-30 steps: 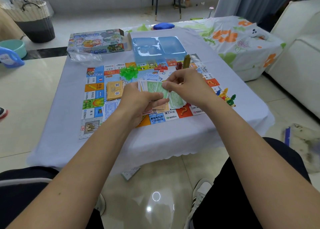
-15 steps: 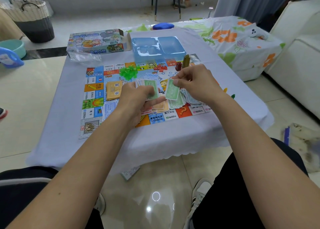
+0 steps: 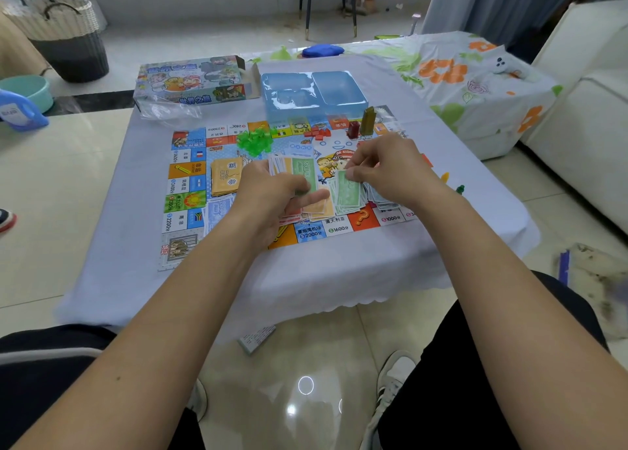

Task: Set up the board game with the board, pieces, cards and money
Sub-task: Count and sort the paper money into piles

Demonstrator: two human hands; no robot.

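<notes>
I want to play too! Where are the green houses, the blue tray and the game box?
green houses (image 3: 254, 141), head view, middle of the pile
blue tray (image 3: 339, 86), head view, floor of its right compartment
game box (image 3: 190, 81), head view, its printed lid

board (image 3: 185, 191): middle hidden by hands | blue bottle (image 3: 18, 111): cut off at left edge

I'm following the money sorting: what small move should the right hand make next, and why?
Probably lay the green note pinched by the right hand onto the green pile just beneath it: same colour, and the left hand holds more notes to deal out.
</notes>
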